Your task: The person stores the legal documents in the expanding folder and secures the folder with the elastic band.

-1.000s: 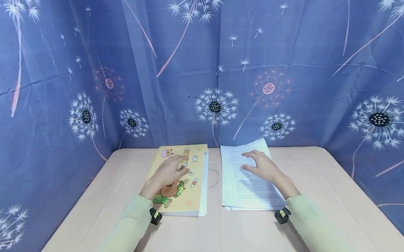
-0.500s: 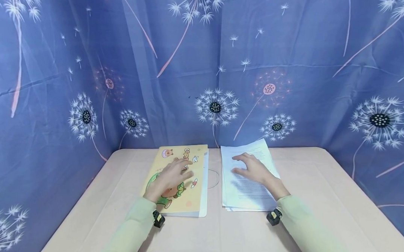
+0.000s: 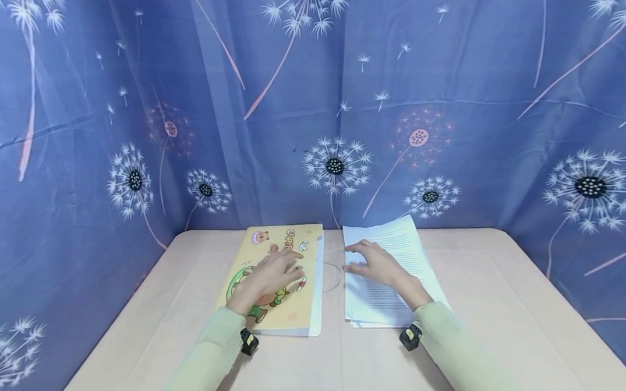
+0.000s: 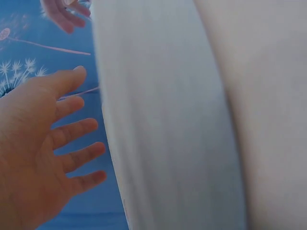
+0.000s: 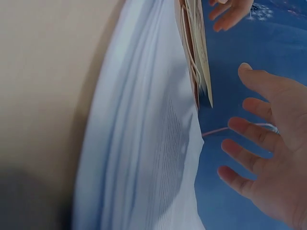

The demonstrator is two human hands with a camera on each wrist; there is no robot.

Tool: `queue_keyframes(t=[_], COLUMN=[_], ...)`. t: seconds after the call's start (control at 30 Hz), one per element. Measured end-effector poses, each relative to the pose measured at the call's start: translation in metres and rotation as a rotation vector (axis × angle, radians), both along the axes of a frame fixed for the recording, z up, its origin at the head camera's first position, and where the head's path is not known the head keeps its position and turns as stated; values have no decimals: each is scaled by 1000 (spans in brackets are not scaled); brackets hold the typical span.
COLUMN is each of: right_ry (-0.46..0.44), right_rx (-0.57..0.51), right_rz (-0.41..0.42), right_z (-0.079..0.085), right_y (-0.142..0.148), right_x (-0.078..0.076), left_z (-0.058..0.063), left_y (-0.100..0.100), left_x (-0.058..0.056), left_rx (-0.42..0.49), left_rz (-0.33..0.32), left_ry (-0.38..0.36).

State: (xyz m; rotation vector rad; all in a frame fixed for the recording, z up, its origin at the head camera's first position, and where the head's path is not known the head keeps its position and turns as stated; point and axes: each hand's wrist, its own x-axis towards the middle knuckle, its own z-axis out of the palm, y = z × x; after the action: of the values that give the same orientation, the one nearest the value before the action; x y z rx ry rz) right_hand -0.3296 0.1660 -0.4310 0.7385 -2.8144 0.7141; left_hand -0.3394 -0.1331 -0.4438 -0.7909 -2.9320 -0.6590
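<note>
A yellow folder [image 3: 296, 307] with cartoon bears on its cover lies left of centre, a white strip showing along its right side. Over it my left hand [image 3: 269, 278] hovers with fingers spread and nothing held. The left wrist view shows those fingers [image 4: 79, 127] apart from the folder's pale edge [image 4: 163, 120]. To the right lies a stack of printed papers [image 3: 372, 303], its far right corner lifted slightly. My right hand [image 3: 379, 265] is above the stack, fingers loosely extended towards its left edge. In the right wrist view its palm [image 5: 288, 158] holds nothing.
Both things lie on a pale, cloth-covered table [image 3: 331, 364]. A thin curved line [image 3: 340, 276] shows in the narrow gap between folder and papers. Blue curtains [image 3: 270, 180] with dandelion prints surround the table's back and sides.
My right hand has moved left across the papers, its fingertips now near their left edge. The left hand has shifted slightly right and nearer over the folder. Folder and papers have stayed put.
</note>
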Motion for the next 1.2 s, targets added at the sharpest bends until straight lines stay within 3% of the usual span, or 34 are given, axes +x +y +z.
queue_keyframes(t=[0.5, 1.2], right_ry=[-75, -71], right_rx=[15, 49], right_rz=[27, 74], right_z=[-2, -11], right_y=[-23, -42], right_x=[2, 1], left_z=[-3, -6], left_y=[8, 16], left_x=[-1, -1], left_rx=[-54, -82], left_rz=[-26, -37], left_ry=[24, 10])
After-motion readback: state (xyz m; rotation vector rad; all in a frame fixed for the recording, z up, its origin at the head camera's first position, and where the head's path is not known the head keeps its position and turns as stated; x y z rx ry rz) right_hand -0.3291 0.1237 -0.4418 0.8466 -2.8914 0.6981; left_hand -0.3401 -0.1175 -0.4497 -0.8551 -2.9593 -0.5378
